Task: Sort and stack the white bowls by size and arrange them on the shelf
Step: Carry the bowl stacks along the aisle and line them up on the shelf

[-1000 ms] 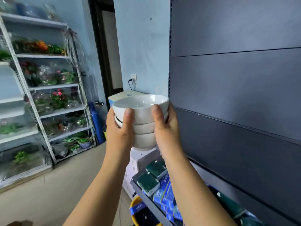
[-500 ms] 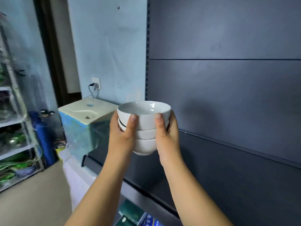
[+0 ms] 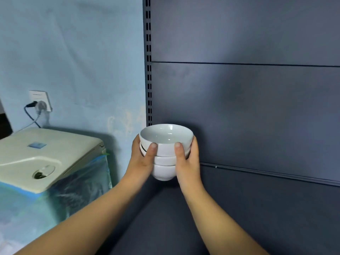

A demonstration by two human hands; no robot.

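A stack of three nested white bowls point(image 3: 165, 159) hangs just above the dark grey shelf board point(image 3: 165, 218), close to its back left corner. My left hand point(image 3: 141, 159) grips the stack's left side, thumb on the front of the top bowl. My right hand point(image 3: 186, 161) grips the right side the same way, its fingers wrapped behind the bowls. The foot of the lowest bowl sits very near the shelf surface; contact cannot be told.
The shelf's dark back panel point(image 3: 248, 107) rises right behind the bowls, with a slotted upright point(image 3: 148, 61) at its left edge. Left of the shelf stands a cream-topped appliance wrapped in plastic point(image 3: 44, 159). A wall socket with a plug point(image 3: 39, 103) is above it.
The view swung right and down from the plant racks to the shelf. Both hands carried the bowl stack lower and forward, down toward the shelf board near the back panel.
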